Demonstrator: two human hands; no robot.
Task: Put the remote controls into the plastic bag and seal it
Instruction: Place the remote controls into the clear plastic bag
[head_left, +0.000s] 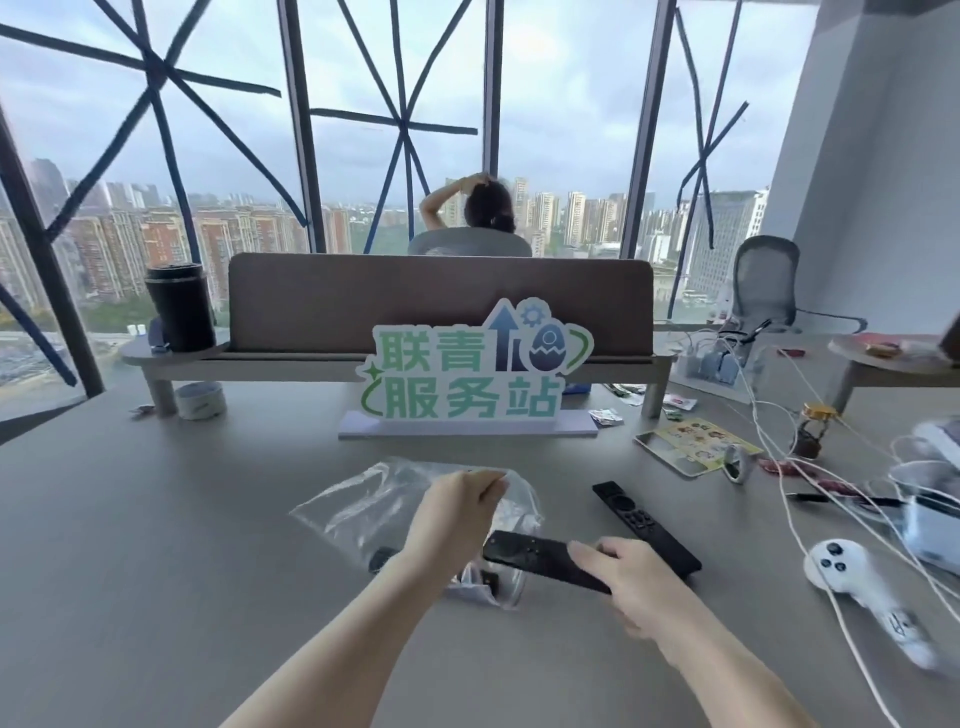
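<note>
The left grip (457, 512) pinches the bag (363, 501) mouth up so the right grip (631, 577), clasping a remote (535, 558), can slide it in.

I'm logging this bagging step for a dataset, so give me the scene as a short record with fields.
left hand: grip on the plastic bag's edge, lifting it open
right hand: grip on a black remote, its tip at the bag's mouth
second remote: black, flat on the table, outside the bag
inside bag: a dark object, unclear
bag seal: not yet closed
nearby: white controller, right of the remotes
</note>
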